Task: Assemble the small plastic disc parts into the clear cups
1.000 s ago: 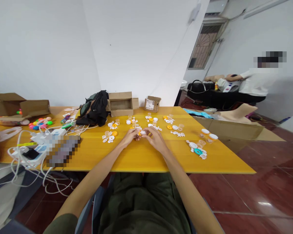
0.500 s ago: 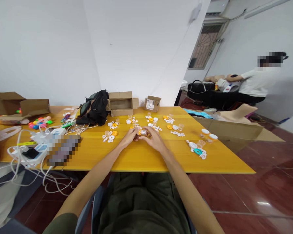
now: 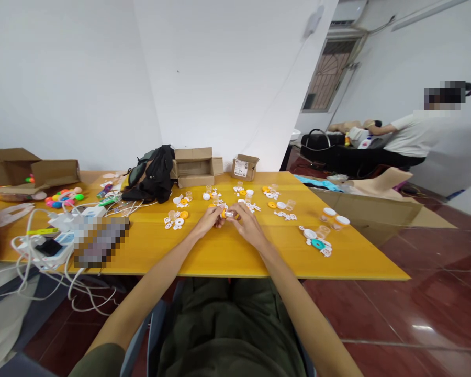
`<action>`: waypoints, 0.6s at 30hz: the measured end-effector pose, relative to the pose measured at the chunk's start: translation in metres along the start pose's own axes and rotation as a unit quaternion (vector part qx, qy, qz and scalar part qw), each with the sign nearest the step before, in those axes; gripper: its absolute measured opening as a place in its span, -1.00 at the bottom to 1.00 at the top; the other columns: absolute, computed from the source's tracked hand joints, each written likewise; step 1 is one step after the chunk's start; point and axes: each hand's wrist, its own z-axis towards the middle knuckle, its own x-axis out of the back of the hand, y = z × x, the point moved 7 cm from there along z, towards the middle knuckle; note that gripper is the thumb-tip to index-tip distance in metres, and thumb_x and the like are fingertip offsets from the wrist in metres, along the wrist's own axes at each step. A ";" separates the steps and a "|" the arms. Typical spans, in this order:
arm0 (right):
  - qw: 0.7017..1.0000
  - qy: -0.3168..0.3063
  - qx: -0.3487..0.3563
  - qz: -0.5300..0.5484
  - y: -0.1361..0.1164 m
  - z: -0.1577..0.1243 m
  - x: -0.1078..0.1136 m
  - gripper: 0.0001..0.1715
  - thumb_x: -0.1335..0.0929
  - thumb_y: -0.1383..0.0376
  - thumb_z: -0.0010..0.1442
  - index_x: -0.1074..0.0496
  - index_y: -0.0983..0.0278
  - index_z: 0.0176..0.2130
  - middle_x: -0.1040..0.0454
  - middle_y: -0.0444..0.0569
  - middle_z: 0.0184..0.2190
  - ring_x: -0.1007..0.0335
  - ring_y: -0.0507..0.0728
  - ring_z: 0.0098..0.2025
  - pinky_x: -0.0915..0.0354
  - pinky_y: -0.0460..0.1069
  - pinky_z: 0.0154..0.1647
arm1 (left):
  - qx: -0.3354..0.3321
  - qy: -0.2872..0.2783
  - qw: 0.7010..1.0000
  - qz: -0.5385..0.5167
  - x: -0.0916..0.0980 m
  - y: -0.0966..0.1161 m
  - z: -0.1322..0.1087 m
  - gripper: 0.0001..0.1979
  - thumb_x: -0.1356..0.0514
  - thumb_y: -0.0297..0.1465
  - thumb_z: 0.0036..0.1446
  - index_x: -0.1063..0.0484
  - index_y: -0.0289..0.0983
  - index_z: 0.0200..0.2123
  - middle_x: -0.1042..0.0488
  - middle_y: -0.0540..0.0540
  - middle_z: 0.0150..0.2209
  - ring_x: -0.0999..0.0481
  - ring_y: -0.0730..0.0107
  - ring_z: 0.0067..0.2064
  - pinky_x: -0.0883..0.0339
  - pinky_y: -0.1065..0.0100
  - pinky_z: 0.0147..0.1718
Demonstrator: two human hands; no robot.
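Above the middle of the table, a small clear jar with an orange part (image 3: 228, 213) lies sideways between my two hands, white pieces showing inside it. My left hand (image 3: 209, 221) is closed around its orange end. On the other end, the fingers and thumb of my right hand (image 3: 246, 224) are closed; its fingertips are partly hidden. Just behind the hands are white cut-out pieces (image 3: 255, 207) and a clear cup (image 3: 248, 198). To the left sits a set with an orange ring (image 3: 184, 214) and a white ring (image 3: 179, 222).
At the right, a teal ring (image 3: 318, 244) lies by white pieces, and two white-lidded jars (image 3: 341, 222) stand near the edge. Cardboard boxes (image 3: 196, 180) and a black bag (image 3: 157, 175) line the back. A power strip (image 3: 63, 246) with cables is left. A person works far right.
My right hand's fingers have closed in on the jar and moved slightly left. My left hand stays in place. The person far right has shifted a little to the right.
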 end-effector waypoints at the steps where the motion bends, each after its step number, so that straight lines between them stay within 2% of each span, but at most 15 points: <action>1: 1.000 0.001 -0.005 0.005 0.001 0.000 -0.001 -0.84 -0.34 0.33 0.25 -0.45 0.14 -0.14 -0.45 -0.01 -0.21 -0.41 0.20 -0.19 -0.41 0.08 -0.15 | 0.000 0.001 1.000 0.001 0.000 0.000 0.000 -0.52 -0.19 0.04 0.17 -0.37 -0.27 -0.49 -0.31 0.06 -0.66 -0.29 0.53 -0.64 -0.08 0.46 -0.62; 7: 0.994 0.009 -0.099 0.043 0.019 -0.002 -0.007 -0.72 -0.41 0.13 0.21 -0.42 0.17 -0.11 -0.52 -0.01 -0.15 -0.45 0.16 -0.19 -0.41 0.03 -0.22 | -0.026 0.001 1.000 -0.003 0.000 0.002 0.002 -0.49 -0.27 0.10 0.06 -0.40 -0.27 -0.43 -0.32 0.09 -0.62 -0.32 0.53 -0.60 -0.15 0.47 -0.60; 10: 0.991 0.003 -0.126 0.047 0.023 -0.002 -0.007 -0.80 -0.34 0.11 0.27 -0.42 0.19 -0.20 -0.55 -0.04 -0.25 -0.46 0.15 -0.26 -0.41 0.04 -0.21 | -0.034 -0.008 0.999 -0.011 -0.001 0.004 0.001 -0.50 -0.30 0.08 0.03 -0.38 -0.27 -0.44 -0.31 0.09 -0.61 -0.32 0.53 -0.58 -0.17 0.47 -0.57; 13: 0.994 0.000 -0.106 0.040 0.019 -0.001 -0.005 -0.84 -0.33 0.15 0.28 -0.43 0.18 -0.25 -0.55 -0.05 -0.31 -0.45 0.15 -0.30 -0.41 0.05 -0.20 | -0.029 -0.010 0.999 -0.008 -0.002 0.005 0.000 -0.52 -0.30 0.05 0.05 -0.38 -0.27 -0.43 -0.32 0.08 -0.59 -0.33 0.53 -0.56 -0.16 0.46 -0.55; 16: 0.998 0.011 -0.059 0.023 0.011 0.001 0.000 -0.91 -0.36 0.24 0.23 -0.44 0.16 -0.21 -0.52 -0.02 -0.25 -0.44 0.17 -0.26 -0.41 0.06 -0.18 | -0.018 -0.005 1.000 -0.005 -0.001 0.004 -0.001 -0.53 -0.26 0.05 0.09 -0.38 -0.27 -0.43 -0.33 0.08 -0.60 -0.32 0.54 -0.58 -0.12 0.46 -0.57; 18: 0.999 0.012 -0.029 0.017 0.007 0.001 0.001 -0.89 -0.36 0.30 0.22 -0.44 0.15 -0.19 -0.50 -0.01 -0.23 -0.43 0.19 -0.23 -0.42 0.08 -0.14 | -0.014 -0.003 1.000 -0.004 0.000 0.003 -0.001 -0.53 -0.24 0.05 0.11 -0.38 -0.27 -0.44 -0.33 0.08 -0.62 -0.31 0.55 -0.60 -0.10 0.47 -0.59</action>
